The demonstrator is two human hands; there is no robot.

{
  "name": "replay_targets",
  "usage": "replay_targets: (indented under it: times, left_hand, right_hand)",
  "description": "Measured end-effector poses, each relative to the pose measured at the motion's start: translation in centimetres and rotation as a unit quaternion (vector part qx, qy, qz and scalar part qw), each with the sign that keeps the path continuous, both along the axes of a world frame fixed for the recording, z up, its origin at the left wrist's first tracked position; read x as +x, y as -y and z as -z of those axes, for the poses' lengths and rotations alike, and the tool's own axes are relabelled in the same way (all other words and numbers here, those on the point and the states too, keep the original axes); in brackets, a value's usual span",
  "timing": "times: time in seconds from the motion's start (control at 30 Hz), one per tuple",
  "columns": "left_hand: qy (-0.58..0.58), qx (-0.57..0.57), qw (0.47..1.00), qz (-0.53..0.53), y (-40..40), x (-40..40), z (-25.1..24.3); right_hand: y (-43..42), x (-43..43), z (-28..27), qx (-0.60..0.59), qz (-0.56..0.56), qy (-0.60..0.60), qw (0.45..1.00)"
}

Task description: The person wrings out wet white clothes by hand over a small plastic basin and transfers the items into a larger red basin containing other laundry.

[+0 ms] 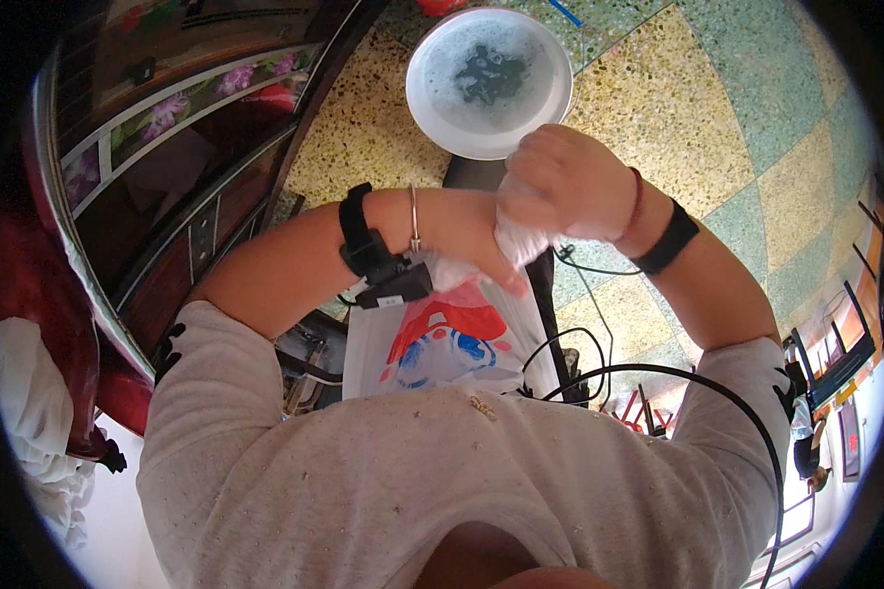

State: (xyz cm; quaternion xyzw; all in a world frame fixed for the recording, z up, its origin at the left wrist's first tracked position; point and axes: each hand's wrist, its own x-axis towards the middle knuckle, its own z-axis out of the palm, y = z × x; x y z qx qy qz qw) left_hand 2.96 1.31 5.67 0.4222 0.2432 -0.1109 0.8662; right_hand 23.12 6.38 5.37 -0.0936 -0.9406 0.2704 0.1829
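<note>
My right hand [560, 184] is clenched on a bunched white cloth [519, 243], which looks wet. Close against it, my left hand [464, 224] has its thumb along the cloth and holds it too; its fingers are mostly hidden. More white material shows below the left wrist. Both hands are slightly blurred, above my lap. A white sheet or bag [442, 339] with a red and blue print covers the lap. Just beyond the hands, a round white basin [420, 110] stands on the floor, holding greyish water with suds.
Dark wooden furniture [206, 243] with flower-patterned panels runs along the left. Black cables [678, 368] hang by my right arm, and devices are strapped to both wrists. Green and yellow terrazzo tiles [656, 96] cover the floor. Another person [808, 449] is far off at right.
</note>
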Motion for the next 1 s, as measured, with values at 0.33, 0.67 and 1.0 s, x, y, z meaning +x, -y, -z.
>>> replay_targets:
  times: [0.33, 0.67, 1.0]
  left_hand:
    - [-0.272, 0.455, 0.848, -0.002, -4.2, -0.7, 11.6]
    - [-0.256, 0.617, 0.704, 0.241, -6.4, 0.3, 18.0]
    - [-0.297, 0.497, 0.796, -0.178, -3.4, -1.2, 17.2]
  right_hand:
    - [-1.0, -3.5, 12.1, -0.103, 0.222, 0.352, 0.903]
    - [6.9, -5.3, 23.6, -0.705, 0.424, 0.095, 0.561]
    - [1.0, -0.1, 17.2, -0.431, 0.395, 0.281, 0.761]
